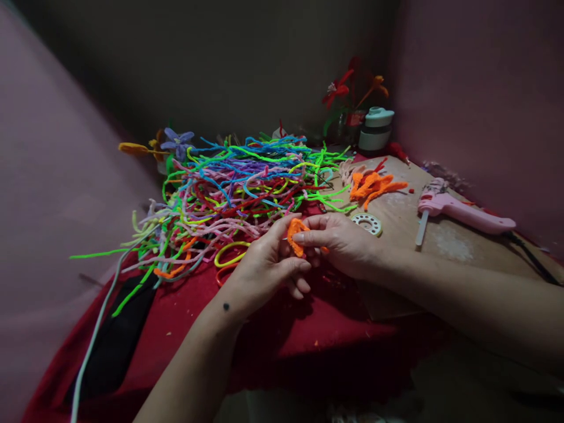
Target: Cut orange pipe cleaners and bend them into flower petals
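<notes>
Gripping a small piece of orange fuzzy stem (295,228), both hands meet above the near part of a red cloth (189,335). The left hand (259,264) holds the piece from its left side, fingers curled. The right hand (348,242) pinches it from the other side, thumb laid across its front; its remaining fingers are partly hidden, and their exact grip cannot be told. The orange piece is bent into a narrow loop and stands roughly upright between the hands.

Beyond the hands lies a large tangled heap of fuzzy stems (247,188) in green, blue, pink, yellow, red and purple. A yellow loop handle (230,254) shows just beside the left hand, with a red one below it, partly covered. To the right, a brown board (484,255) bears a cluster of orange shaped pieces (373,187) and a pink glue gun (469,214). A pale ring with holes (368,224) sits just behind the right hand. A lidded jar (376,130) stands at the back, near a red flower (338,90). At left, a pale cable (97,329) passes over a flat black object (115,338).
</notes>
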Available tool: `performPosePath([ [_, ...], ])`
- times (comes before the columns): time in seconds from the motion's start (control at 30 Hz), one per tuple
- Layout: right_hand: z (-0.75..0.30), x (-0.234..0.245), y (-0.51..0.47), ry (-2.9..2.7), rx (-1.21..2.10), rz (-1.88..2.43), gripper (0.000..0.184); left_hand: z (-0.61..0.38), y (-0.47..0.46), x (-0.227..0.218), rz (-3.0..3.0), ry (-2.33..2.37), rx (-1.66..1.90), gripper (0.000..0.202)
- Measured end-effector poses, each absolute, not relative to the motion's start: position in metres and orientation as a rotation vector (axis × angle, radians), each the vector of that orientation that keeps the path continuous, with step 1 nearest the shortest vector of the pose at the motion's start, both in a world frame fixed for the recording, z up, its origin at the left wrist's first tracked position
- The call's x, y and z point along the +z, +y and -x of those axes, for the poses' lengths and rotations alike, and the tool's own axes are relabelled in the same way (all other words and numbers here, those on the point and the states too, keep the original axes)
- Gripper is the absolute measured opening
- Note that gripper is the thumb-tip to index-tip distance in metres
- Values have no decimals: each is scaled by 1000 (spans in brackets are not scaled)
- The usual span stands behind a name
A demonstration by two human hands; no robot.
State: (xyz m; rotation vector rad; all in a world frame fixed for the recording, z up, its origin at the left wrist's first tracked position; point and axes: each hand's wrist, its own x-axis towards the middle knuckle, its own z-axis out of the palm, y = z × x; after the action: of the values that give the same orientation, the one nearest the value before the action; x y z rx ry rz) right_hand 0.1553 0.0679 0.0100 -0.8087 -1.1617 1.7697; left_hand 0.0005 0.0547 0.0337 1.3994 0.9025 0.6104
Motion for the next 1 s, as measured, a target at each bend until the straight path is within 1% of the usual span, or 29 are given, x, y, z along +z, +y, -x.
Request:
performPosePath([
  [0.07, -155, 8, 69, -1123, 1785, 763, 14, -1, 54, 35, -1367, 888, 618, 67],
  [0.13, -155, 7, 69, -1117, 1773, 741, 14, -2, 54, 37, -1345, 893, 622, 64],
  [0.33, -155, 11, 70, -1064, 1708, 784, 18, -1, 55, 38, -1379, 964, 661, 34],
  [0.5, -156, 8, 72, -1075, 1672, 802, 17, -1, 57, 35, -1400, 1007, 689, 19],
  [0.63, -159, 10, 73, -1163, 1605, 846, 18, 2, 58, 34, -1352, 998, 744, 17],
  [0.8, -163, 26, 70, -1325, 1408, 1067, 17, 7, 61, 34, -1308, 996, 886, 19],
  [0.9, -165, 27, 70, -1450, 1481, 1104, 17, 7, 61, 35, -1307, 1007, 904, 17],
  [1.0, -166, 23, 70, -1432, 1549, 1015, 12, 6, 61, 36, -1297, 1024, 916, 17],
])
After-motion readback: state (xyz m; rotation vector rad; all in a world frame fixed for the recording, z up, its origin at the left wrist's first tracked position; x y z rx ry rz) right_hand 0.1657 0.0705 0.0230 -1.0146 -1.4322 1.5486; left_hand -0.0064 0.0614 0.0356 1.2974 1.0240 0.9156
